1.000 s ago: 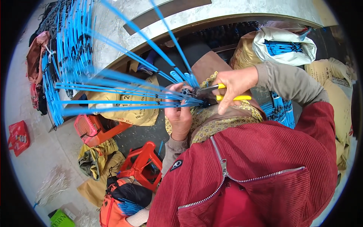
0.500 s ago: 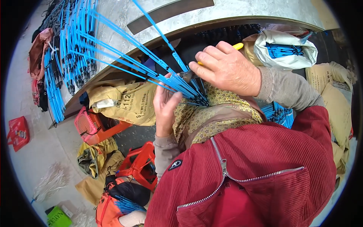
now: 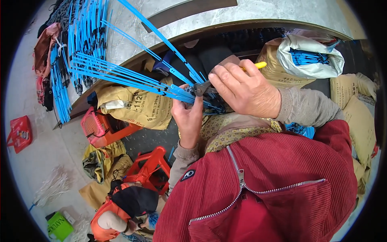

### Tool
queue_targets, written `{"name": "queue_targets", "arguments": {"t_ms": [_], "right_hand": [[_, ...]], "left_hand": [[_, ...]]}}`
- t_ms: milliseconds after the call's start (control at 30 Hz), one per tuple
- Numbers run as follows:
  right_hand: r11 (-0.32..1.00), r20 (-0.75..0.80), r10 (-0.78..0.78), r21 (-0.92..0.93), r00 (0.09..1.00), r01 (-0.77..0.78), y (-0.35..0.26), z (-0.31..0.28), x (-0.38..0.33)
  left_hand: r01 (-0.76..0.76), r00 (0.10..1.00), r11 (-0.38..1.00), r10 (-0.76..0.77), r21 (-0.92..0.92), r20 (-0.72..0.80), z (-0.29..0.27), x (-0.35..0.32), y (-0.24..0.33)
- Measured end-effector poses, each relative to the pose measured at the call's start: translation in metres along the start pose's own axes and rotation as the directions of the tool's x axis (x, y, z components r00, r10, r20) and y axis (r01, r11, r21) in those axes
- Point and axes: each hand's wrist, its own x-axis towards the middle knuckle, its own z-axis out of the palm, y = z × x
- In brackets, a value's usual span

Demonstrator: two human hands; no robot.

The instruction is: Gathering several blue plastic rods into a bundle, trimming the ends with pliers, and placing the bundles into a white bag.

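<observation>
Right now your right hand is wrapped shut around yellow-handled cutters, whose dark nose sits on the spot where the blue strips come together. Your left hand is clenched just below, pinching those gathered ends upright in front of your chest, while the long free lengths fan away up and to your left. By the look of it you are at the trimming step: the ends are bunched and the blades are at them. The next squeeze calls for the bundle held steady and your left fingertips kept out of the blades. Farther out, more blue strips lie piled on the pale curved counter. A tan sack leans below it, beside an orange crate and a red stool. A white-lined sack of blue pieces stands to your right.
</observation>
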Motion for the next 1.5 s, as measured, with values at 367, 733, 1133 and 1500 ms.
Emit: {"name": "queue_targets", "arguments": {"t_ms": [367,733,1133,1500], "right_hand": [[0.991,0.159,0.126,0.023,0.979,-0.131,-0.012,0.003,-0.015],[0.989,0.22,0.087,0.097,0.972,-0.111,-0.008,0.003,-0.013],[0.21,0.659,-0.017,0.737,0.752,-0.642,0.018,0.012,-0.015],[0.341,0.598,0.229,0.69,0.768,-0.639,0.002,0.012,-0.012]], "left_hand": [[-0.166,0.985,0.974,0.172,0.155,-0.026,0.001,-0.001,-0.009],[-0.176,0.982,0.974,0.184,0.144,-0.043,-0.001,-0.003,-0.012],[-0.256,0.967,0.948,0.254,0.189,0.036,0.006,-0.004,0.012],[-0.221,0.975,0.966,0.223,0.136,-0.001,0.005,-0.001,0.013]]}}
